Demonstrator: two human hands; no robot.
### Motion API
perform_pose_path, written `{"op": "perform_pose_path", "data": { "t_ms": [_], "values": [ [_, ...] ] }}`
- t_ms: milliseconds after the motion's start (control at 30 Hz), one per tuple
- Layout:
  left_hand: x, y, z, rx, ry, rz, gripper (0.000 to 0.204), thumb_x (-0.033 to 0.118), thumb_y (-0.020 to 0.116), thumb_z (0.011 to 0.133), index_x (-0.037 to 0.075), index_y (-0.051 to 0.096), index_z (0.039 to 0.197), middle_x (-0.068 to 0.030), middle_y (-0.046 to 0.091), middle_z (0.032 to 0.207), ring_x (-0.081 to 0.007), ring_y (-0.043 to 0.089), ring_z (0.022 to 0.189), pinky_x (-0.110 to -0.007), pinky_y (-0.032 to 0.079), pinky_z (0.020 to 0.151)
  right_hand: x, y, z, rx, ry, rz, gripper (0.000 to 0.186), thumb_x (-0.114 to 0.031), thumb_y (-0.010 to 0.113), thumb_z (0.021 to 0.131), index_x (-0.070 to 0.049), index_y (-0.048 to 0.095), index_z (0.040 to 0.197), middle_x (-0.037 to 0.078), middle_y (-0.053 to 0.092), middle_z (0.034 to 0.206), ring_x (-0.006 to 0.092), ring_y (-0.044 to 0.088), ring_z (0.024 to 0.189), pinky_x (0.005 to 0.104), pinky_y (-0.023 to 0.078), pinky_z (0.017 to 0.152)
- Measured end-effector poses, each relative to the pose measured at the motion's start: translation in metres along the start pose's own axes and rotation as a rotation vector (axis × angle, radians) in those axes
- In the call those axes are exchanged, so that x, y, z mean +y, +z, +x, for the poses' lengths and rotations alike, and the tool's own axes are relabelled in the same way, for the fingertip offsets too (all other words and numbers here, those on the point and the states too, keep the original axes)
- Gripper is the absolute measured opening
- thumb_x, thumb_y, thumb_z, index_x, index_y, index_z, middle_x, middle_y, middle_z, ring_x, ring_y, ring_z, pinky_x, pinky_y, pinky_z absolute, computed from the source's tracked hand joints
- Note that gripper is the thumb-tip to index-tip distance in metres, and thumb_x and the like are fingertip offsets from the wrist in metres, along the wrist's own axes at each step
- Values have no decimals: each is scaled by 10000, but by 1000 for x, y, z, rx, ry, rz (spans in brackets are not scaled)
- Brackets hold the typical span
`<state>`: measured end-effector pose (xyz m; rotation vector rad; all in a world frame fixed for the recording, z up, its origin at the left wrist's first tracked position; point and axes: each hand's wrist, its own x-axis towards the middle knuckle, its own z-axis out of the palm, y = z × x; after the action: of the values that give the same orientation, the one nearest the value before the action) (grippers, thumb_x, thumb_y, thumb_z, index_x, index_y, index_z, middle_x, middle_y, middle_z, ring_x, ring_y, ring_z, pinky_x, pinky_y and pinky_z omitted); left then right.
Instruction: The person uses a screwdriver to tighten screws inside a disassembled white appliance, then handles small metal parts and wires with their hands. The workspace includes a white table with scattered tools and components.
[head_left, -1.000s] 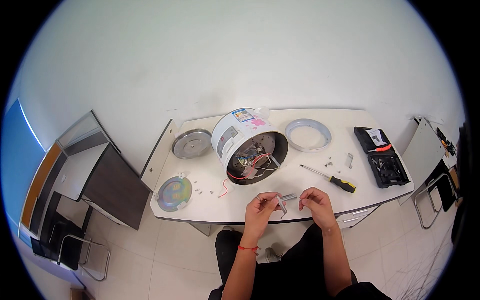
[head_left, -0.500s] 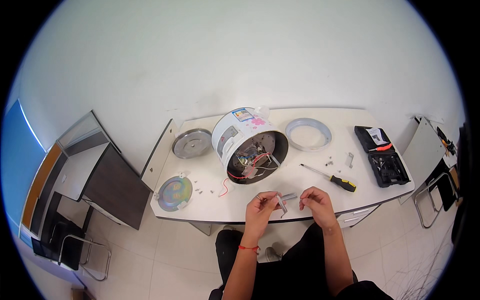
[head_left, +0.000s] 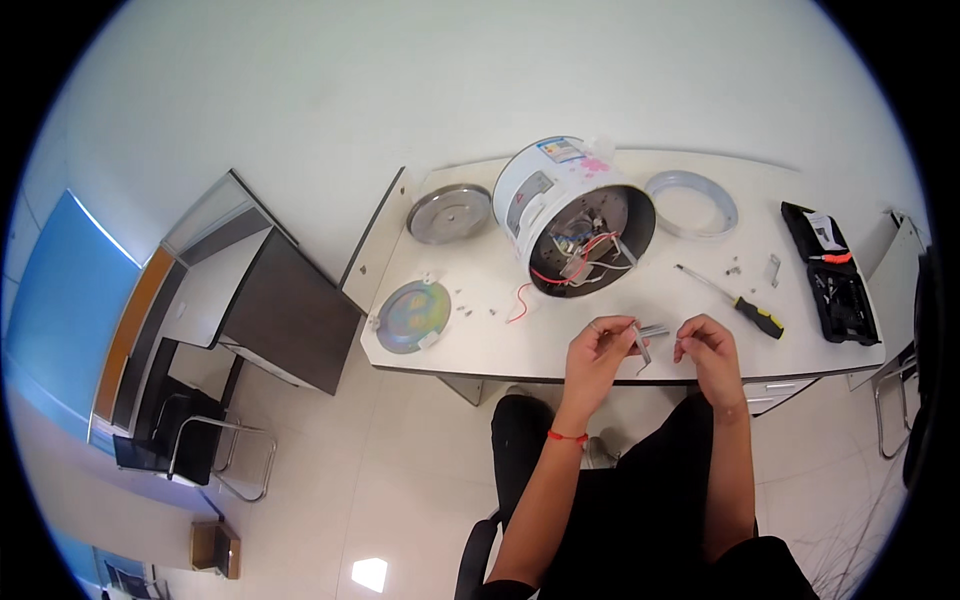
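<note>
My left hand [head_left: 597,357] is closed around metal bracket strips [head_left: 643,346], which stick out past its thumb toward the right. A hand's width away, my right hand [head_left: 712,360] has its fingertips pinched together; whatever lies between them is too small to make out. Both hands are over the table's front edge. Beyond them a white cylindrical rice cooker body [head_left: 520,195] lies on its side, its open end facing me. Inside it are red and white wires [head_left: 600,245] and metal parts. One red wire end trails onto the table.
A yellow-black screwdriver [head_left: 757,316] lies right of my hands, near small screws [head_left: 733,268] and a small bracket [head_left: 773,268]. An open black tool case [head_left: 840,305] is far right. A pale ring [head_left: 732,222], a metal disc [head_left: 450,213] and a bluish round plate [head_left: 413,318] surround the cooker.
The whole view has shifted, so the table appears further up and to the right. My hands keep nearly the same pose, with the bracket strips still in the left one.
</note>
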<state>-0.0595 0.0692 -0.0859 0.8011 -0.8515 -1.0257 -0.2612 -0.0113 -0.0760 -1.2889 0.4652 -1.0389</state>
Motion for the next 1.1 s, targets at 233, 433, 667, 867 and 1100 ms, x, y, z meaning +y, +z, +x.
{"op": "perform_pose_path", "data": {
  "t_ms": [233, 433, 667, 867, 1100],
  "values": [
    [0, -1, -1, -16, -5, 13, 198, 53, 654, 1034, -49, 636, 1203, -143, 715, 1185, -225, 742, 1021, -339, 621, 898, -2, 6, 1, -4, 4, 44, 36, -9, 657, 954, 1, 663, 988, 39, 649, 868, 140, 630, 800, 294, 525, 764],
    [1, 3, -1, -50, 2, 187, 220, 72, 664, 1035, -54, 638, 1213, -134, 715, 1170, -215, 744, 1018, -332, 618, 889, -3, 4, 2, -5, -14, 36, 31, -5, 654, 959, 3, 664, 988, 42, 651, 870, 140, 631, 801, 297, 526, 767],
    [2, 6, -1, -55, -20, 182, 223, 76, 661, 1037, -57, 639, 1215, -123, 714, 1152, -217, 748, 1020, -327, 617, 882, -4, 0, 0, 4, -12, 59, 28, 5, 644, 956, 7, 660, 979, 36, 645, 878, 139, 629, 806, 295, 525, 760],
    [5, 4, -3, -82, -10, 97, 191, 49, 637, 1042, -47, 635, 1207, -143, 714, 1175, -241, 748, 1023, -346, 626, 878, 2, -1, 0, 33, -33, 83, 40, 21, 642, 954, 10, 661, 988, 37, 645, 869, 140, 633, 804, 301, 533, 756],
    [7, -7, 0, -35, -74, -83, 167, 53, 621, 1046, -3, 633, 1203, -170, 716, 1208, -283, 742, 1015, -399, 613, 911, -4, 12, 7, -8, -61, -6, 74, 1, 685, 977, 22, 681, 1048, 65, 705, 929, 162, 682, 874, 296, 561, 822]
  ]
}}
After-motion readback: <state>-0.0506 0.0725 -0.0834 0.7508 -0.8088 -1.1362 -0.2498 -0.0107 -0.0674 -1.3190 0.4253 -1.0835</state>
